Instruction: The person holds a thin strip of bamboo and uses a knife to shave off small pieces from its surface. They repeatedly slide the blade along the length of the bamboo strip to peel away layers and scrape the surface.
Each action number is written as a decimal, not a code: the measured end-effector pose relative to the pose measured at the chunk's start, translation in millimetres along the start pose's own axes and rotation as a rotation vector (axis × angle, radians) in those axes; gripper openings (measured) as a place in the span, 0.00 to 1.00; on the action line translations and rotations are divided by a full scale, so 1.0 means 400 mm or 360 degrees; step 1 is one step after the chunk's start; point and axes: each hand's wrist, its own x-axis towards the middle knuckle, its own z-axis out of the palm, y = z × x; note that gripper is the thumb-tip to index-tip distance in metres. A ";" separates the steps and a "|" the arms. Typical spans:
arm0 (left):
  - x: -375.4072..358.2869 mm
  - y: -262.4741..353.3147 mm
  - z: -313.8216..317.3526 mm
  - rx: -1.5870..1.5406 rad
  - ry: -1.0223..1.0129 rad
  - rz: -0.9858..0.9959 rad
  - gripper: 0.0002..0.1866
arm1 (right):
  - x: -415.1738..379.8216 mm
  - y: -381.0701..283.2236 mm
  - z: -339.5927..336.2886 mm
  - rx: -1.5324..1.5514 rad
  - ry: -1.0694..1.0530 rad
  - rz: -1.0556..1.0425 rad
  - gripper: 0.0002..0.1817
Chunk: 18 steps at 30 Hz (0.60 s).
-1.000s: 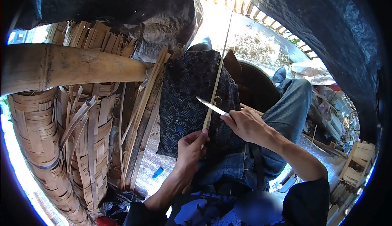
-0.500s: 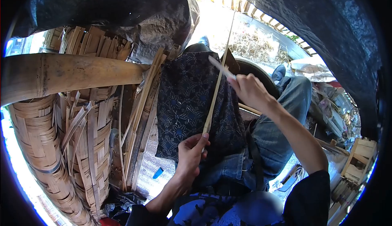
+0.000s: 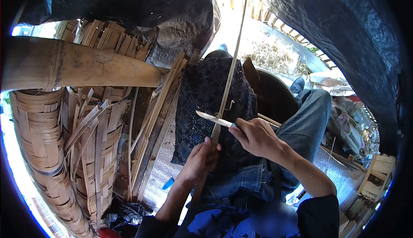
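Observation:
My left hand is closed around the lower part of a long, thin bamboo strip, which slants up and away over my lap. In my right hand is a knife, its pale blade lying across the strip a little above my left fingers. A small curled shaving sticks out beside the strip above the blade. Under both hands a dark patterned cloth covers my thigh. My right fingers hide most of the knife's handle.
At the left stand tall woven bamboo baskets, with a thick bamboo pole running across them. Split bamboo pieces lean beside the cloth. A blue object lies on the floor. Dark plastic sheeting hangs overhead.
My right hand has drawn the knife down along the strip, from near the cloth's far edge to close above my left hand. The strip's lower end now extends below my left hand.

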 end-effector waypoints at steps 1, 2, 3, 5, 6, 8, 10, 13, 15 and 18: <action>0.002 -0.002 -0.003 -0.0005 -0.0025 0.0019 0.23 | -0.007 -0.006 0.003 -0.0034 -0.0016 0.0051 0.23; 0.004 -0.004 -0.005 -0.0012 -0.0048 0.0037 0.23 | -0.012 -0.011 0.003 -0.0068 -0.0035 0.0102 0.24; 0.004 -0.007 -0.008 -0.0021 -0.0048 0.0029 0.23 | -0.015 -0.015 0.001 -0.0068 -0.0045 0.0108 0.24; 0.005 -0.009 -0.010 -0.0002 -0.0069 0.0065 0.23 | -0.020 -0.022 -0.007 -0.0037 -0.0303 0.0131 0.24; 0.007 -0.011 -0.010 -0.0012 -0.0071 0.0058 0.23 | -0.019 -0.027 -0.009 -0.0039 -0.0313 0.0137 0.24; 0.011 -0.015 -0.007 0.0072 -0.0040 0.0101 0.23 | -0.017 -0.035 -0.009 -0.0147 -0.0304 0.0209 0.25; 0.011 -0.015 -0.007 0.0086 -0.0012 0.0113 0.23 | -0.014 -0.038 0.003 -0.0200 -0.0250 0.0174 0.24; 0.006 -0.009 0.001 0.0148 0.0029 0.0130 0.23 | -0.017 -0.033 0.026 -0.0285 -0.0182 0.0151 0.24; 0.008 -0.010 0.000 0.0178 0.0055 0.0133 0.23 | -0.013 -0.028 0.038 -0.0312 -0.0189 0.0155 0.24; 0.013 -0.027 0.002 0.0179 0.0063 0.0150 0.23 | 0.009 -0.019 0.039 -0.0360 -0.0115 0.0315 0.24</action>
